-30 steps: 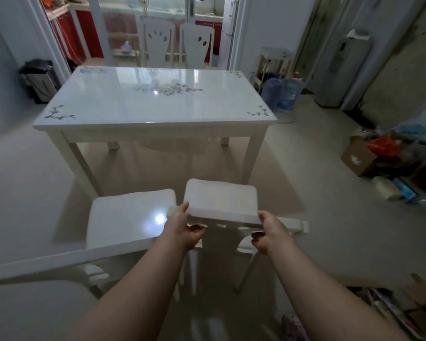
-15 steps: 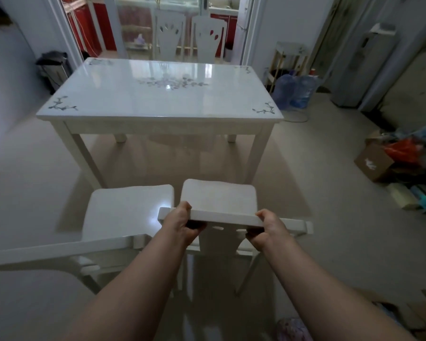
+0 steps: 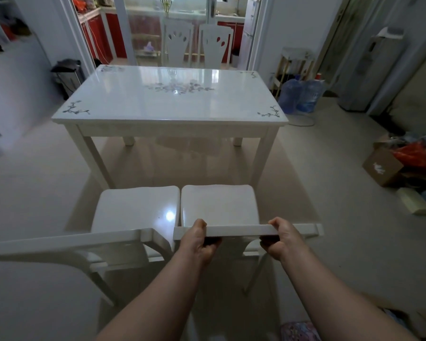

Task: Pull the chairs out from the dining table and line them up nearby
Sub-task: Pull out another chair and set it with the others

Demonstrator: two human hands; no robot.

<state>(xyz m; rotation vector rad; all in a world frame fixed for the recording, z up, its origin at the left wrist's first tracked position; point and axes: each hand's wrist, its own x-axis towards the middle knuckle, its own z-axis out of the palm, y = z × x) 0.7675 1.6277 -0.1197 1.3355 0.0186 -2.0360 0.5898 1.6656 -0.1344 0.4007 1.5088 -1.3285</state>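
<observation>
A white dining table (image 3: 170, 104) with flower prints stands in the middle of the room. Two white chairs stand side by side in front of me, clear of the table's near edge. My left hand (image 3: 199, 239) and my right hand (image 3: 280, 238) both grip the top rail of the right chair (image 3: 219, 205). The left chair (image 3: 135, 210) stands close against it, its backrest rail reaching toward the lower left. Two more white chairs (image 3: 197, 45) stand beyond the table's far side.
Blue water bottles (image 3: 301, 96) and a small stand sit right of the table. Cardboard boxes and clutter (image 3: 403, 163) lie along the right wall. A black bin (image 3: 67, 72) stands at the back left. A kitchen doorway opens behind the far chairs.
The right chair's seat has tipped down to level and now sits close beside the left chair. Both hands keep their grip on its top rail.
</observation>
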